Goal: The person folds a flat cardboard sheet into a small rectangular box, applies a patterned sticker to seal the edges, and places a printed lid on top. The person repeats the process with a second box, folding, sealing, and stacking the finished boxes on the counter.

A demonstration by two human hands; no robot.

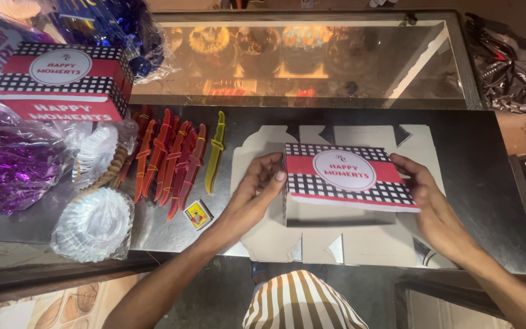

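Observation:
A flat cardboard box blank (360, 244) lies unfolded on the dark counter (476, 201). One of its panels, red with a black-and-white check pattern and a white oval (348, 175), is folded up over the grey inside. My left hand (254, 192) grips the left edge of that patterned panel with its fingertips. My right hand (430, 204) holds the panel's right edge. Both forearms reach in from the lower edge of the head view.
Red, orange and yellow plastic knives (175, 161) lie in a row left of the blank. A small yellow matchbox (198, 214), stacked foil cups (94, 225), purple tinsel bags (10, 167) and a made-up patterned box (62, 82) stand further left. A glass cake display (299, 55) lies beyond.

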